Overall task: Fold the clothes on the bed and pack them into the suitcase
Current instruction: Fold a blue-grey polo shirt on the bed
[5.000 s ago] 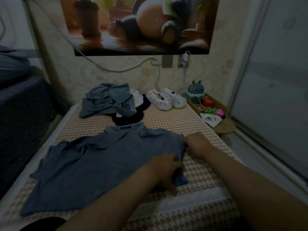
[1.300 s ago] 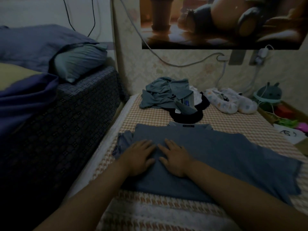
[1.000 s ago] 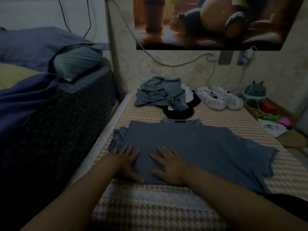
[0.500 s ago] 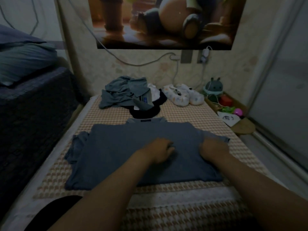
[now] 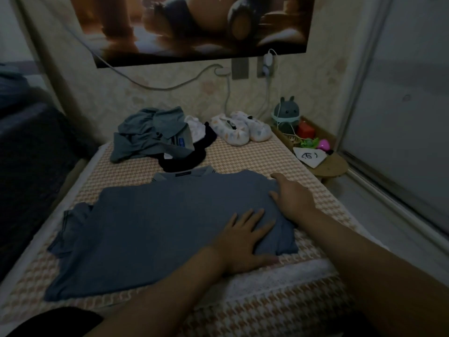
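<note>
Checked bedding covers the bed point(image 5: 243, 161), which runs from the near edge to a papered wall hung with a large poster point(image 5: 194, 25). Across the middle of the bed lies a blue collared shirt point(image 5: 158, 227), collar toward the far edge. Its right side looks folded in to a straight edge, while the left sleeve sticks out toward the bed's left edge. Beyond it, at the far edge, sits a crumpled heap of clothes point(image 5: 150, 139), with a pair of pale slippers point(image 5: 240, 130) just to its right. No suitcase is in view.

The task looks early: one shirt is part-folded, the heap seems untouched, and nothing shows as packed.

The left hand point(image 5: 245, 239) lies flat on the shirt's near right corner, fingers straight and spread, pressing the cloth down. The right hand point(image 5: 291, 198) rests on the shirt's right edge with the thumb out. It appears relaxed on the cloth rather than pinching it.
</note>
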`<state>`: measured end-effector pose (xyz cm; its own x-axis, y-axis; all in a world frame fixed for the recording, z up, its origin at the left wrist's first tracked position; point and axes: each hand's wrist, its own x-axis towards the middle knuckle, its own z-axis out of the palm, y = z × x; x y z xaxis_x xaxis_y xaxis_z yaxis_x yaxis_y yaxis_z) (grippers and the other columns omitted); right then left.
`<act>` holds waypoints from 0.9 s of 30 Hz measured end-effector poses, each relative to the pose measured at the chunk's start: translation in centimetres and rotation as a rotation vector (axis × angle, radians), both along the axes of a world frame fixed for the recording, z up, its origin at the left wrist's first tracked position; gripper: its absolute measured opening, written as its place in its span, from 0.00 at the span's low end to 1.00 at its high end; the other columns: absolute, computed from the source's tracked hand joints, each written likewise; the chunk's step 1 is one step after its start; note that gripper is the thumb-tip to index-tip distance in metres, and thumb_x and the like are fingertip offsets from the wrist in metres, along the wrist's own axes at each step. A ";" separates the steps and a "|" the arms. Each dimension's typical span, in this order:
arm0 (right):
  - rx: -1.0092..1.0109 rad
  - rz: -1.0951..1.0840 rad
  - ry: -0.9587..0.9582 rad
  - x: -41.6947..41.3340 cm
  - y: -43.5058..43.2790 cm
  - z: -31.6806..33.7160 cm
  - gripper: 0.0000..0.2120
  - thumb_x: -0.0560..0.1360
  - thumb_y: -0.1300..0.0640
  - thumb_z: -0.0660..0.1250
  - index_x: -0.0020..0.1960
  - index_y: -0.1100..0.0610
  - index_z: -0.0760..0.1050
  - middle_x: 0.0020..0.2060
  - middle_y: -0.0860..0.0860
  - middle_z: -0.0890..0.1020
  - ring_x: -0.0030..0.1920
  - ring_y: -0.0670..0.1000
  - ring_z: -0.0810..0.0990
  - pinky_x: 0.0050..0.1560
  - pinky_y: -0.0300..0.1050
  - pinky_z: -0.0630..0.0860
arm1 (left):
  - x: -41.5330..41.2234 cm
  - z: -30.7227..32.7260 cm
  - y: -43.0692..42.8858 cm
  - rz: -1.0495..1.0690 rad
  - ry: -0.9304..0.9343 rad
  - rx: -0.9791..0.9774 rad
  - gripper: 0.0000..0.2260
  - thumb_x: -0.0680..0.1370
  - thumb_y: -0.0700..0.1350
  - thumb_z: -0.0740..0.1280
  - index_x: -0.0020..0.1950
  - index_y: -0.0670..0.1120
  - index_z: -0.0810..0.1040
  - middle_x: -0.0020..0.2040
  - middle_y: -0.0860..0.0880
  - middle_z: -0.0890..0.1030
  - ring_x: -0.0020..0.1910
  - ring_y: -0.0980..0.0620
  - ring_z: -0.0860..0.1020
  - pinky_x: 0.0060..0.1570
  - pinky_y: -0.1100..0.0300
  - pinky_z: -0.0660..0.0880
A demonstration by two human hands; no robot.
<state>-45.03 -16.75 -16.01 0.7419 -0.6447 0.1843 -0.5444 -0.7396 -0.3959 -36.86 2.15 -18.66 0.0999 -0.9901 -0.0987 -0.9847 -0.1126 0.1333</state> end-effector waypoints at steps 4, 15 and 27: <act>0.017 0.020 0.076 -0.4 -1.1 -0.2 0.16 0.79 0.48 0.61 0.64 0.53 0.74 0.58 0.54 0.79 0.53 0.56 0.78 0.48 0.47 0.75 | -0.3 0.6 -0.2 -0.012 0.050 0.034 0.33 0.75 0.73 0.49 0.76 0.65 0.42 0.79 0.55 0.41 0.78 0.51 0.39 0.75 0.43 0.38; 0.168 -0.226 0.186 -0.9 -5.9 0.3 0.19 0.70 0.37 0.65 0.42 0.54 0.78 0.48 0.55 0.81 0.49 0.57 0.78 0.46 0.44 0.74 | 3.7 2.1 -9.7 0.167 0.087 -0.406 0.27 0.79 0.59 0.48 0.75 0.48 0.64 0.74 0.45 0.65 0.73 0.46 0.62 0.72 0.50 0.60; 0.387 -0.204 -0.044 -0.8 -7.8 -0.4 0.09 0.70 0.52 0.72 0.39 0.57 0.77 0.40 0.54 0.80 0.43 0.55 0.79 0.36 0.43 0.74 | 5.5 3.6 -17.0 0.163 0.108 -0.256 0.17 0.79 0.40 0.61 0.68 0.44 0.72 0.66 0.44 0.74 0.64 0.46 0.72 0.64 0.53 0.68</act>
